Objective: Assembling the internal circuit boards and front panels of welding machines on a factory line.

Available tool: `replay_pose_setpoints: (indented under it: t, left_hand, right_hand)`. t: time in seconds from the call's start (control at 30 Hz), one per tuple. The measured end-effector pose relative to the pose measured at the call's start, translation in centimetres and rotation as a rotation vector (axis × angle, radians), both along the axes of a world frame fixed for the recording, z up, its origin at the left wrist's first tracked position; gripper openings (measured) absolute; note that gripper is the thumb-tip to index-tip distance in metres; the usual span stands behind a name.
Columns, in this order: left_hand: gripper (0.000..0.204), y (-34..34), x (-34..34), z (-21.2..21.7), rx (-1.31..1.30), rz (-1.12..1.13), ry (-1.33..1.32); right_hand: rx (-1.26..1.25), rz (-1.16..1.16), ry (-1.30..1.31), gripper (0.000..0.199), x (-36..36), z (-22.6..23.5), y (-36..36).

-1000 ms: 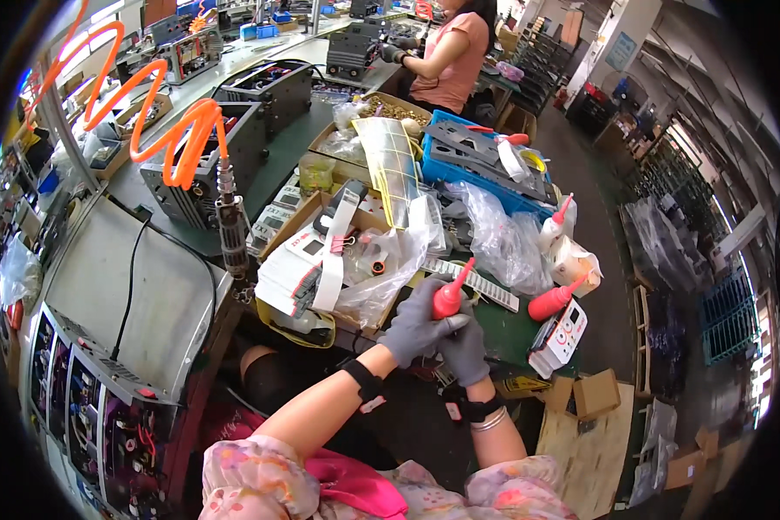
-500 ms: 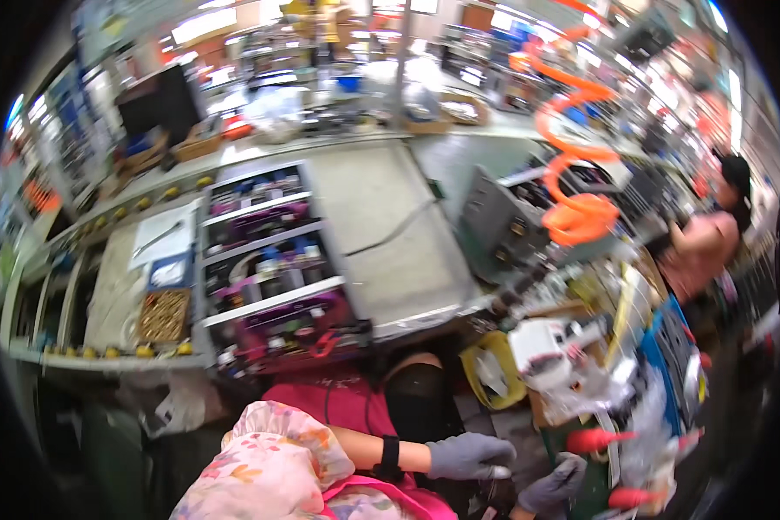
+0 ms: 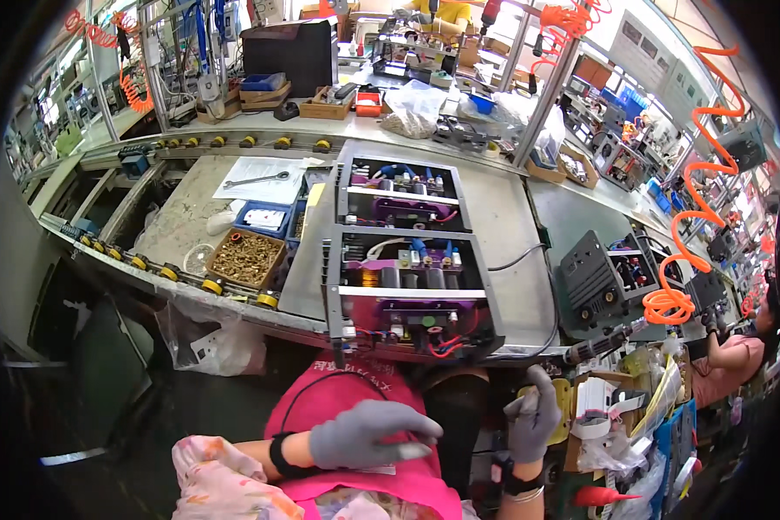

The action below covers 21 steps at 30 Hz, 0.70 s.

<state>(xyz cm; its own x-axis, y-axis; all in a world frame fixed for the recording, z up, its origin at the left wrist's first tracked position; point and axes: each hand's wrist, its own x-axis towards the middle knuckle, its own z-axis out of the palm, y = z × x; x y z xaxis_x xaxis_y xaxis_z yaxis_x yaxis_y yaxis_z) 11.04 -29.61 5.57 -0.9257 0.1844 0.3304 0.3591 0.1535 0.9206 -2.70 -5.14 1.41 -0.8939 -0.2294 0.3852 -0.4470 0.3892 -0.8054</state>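
My left hand [image 3: 368, 433], in a grey glove, hovers over my pink apron [image 3: 321, 394]; its fingers are stretched out and I see nothing in it. To the right my right hand [image 3: 533, 418], also gloved, is raised with bent fingers apart, beside a yellow bin [image 3: 560, 412]. Ahead of both hands, at the bench edge, lies an opened electronic unit [image 3: 407, 305] with a black casing, a purple circuit board, capacitors, a copper coil and red wires. A second similar unit [image 3: 403, 191] sits directly behind it. Neither hand touches them.
Left on the bench are a box of brass fittings [image 3: 247, 258], a blue tray [image 3: 264, 218] and a wrench [image 3: 256, 179] on paper. A dark unit [image 3: 600, 273] stands right, near an orange coiled hose [image 3: 669, 305] and a power screwdriver [image 3: 602, 344]. A co-worker [image 3: 732, 364] is far right.
My view has swung to the right, so the units appear further right and sharper. My hands have come up and apart, from low right to in front of the apron.
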Motion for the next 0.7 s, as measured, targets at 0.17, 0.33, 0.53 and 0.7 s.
replay_pose_setpoints:
  t: [0.17, 0.33, 0.53, 0.7]
  left_hand:
    - [0.02, -7.1, 3.6, -3.6, -0.045, 0.415, -0.232]
    - [0.03, -15.4, 13.6, -18.3, -0.156, 0.917, -0.762]
    - [0.037, -20.9, 22.9, -33.9, -0.44, 0.66, -1.09]
    - [0.038, -24.0, 18.7, -35.8, -0.449, 0.57, -1.087]
  right_hand:
    - [0.038, -0.014, 0.055, 0.018, -1.7, -0.4, 0.3]
    - [0.172, -0.427, 0.082, 0.016, 1.4, -3.4, 7.9]
    - [0.184, -0.971, 0.37, 0.019, 6.6, -10.8, 22.3]
    - [0.306, -1.47, 0.466, 0.052, 8.4, -14.8, 34.7]
